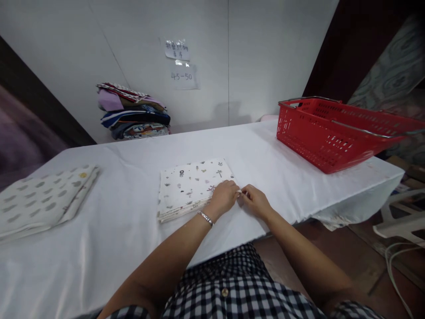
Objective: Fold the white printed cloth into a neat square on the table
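A folded white cloth with small printed figures lies flat on the white-covered table in front of me. My left hand, with a silver bracelet at the wrist, rests on the cloth's near right corner. My right hand is just beside it at the same corner, fingertips pinched against the cloth's edge. The two hands almost touch.
A second folded cloth with grey spots lies at the table's left. A stack of folded colourful fabrics stands at the back by the wall. A red plastic basket sits at the right end. White chair parts stand on the floor at right.
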The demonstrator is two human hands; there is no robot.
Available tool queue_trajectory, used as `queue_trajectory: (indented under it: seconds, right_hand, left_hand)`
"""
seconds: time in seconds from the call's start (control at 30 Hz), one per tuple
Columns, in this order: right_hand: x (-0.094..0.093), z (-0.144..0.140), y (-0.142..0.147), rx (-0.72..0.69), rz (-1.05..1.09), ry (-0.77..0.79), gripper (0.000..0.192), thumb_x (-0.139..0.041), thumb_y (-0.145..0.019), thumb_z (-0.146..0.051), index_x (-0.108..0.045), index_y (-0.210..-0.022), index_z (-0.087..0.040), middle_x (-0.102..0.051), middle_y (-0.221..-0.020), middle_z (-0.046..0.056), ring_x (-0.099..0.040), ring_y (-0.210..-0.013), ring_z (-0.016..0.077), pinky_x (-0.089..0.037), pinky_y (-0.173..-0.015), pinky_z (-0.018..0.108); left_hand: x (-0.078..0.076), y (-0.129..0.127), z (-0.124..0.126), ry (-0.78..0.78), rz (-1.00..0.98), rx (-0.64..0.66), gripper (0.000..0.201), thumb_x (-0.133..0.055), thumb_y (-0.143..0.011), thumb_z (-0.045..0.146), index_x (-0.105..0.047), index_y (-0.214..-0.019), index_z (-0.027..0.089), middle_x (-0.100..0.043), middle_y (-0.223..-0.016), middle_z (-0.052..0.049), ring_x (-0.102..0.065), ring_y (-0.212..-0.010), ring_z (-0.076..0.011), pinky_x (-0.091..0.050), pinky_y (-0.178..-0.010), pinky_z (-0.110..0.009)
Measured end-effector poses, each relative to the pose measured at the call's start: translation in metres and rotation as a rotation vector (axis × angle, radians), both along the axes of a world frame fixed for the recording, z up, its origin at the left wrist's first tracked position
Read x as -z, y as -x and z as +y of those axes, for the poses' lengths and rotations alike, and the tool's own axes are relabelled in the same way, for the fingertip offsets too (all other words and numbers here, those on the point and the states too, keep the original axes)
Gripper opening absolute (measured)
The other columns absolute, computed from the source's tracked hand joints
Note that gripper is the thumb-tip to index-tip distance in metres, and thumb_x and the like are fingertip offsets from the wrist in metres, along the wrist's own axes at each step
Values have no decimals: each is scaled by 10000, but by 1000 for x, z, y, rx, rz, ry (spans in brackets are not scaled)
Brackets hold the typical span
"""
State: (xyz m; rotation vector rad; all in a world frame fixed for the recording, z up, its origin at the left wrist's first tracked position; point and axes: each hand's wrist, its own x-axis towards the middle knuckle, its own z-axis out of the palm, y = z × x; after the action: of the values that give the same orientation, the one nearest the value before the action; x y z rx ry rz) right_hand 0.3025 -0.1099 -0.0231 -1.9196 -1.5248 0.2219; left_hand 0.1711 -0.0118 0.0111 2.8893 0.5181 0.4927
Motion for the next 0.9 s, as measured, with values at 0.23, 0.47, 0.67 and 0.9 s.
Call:
queue_trajectory:
  seconds: [0.23,0.47,0.67,0.9]
  right_hand:
    - [1,2,-2,-10,-5,13,131,-448,-829,-266,-563,-834,-204,-560,-786,-5,-482,-697,124,-340,-638,240]
    - [1,3,-2,1,14,30,155,-444,-831,-297,-568,-835,-204,-567,-774,-5,-483,-674,128,-343,-631,244]
    - [1,3,-2,10,32,33,146,-453,-829,-295,-567,-835,-205,-576,-779,-3,-492,-680,131,-355,-647,248]
    - [2,3,-2,2,24,12,154,-450,-845,-303,-566,-844,-202,-569,-773,-5,-490,-676,130,-356,-641,245]
  left_hand:
    - [3,6,8,38,-4,55,338,-468,-784,66,-582,-1072,202,-642,-965,-24,-537,-907,-177,-428,-784,-304]
    - [2,9,4,49,-64,48,359,-458,-826,102,-515,-1168,197,-611,-1074,-42,-522,-986,-180,-424,-845,-333]
    - [6,16,-2,-46,-107,54,192,-445,-847,108,-619,-866,186,-548,-1131,-60,-457,-1091,-197,-405,-870,-351]
    - [6,15,-9,-151,-89,-41,188,-465,-859,137,-643,-884,193,-556,-1130,-66,-441,-1115,-221,-380,-879,-375]
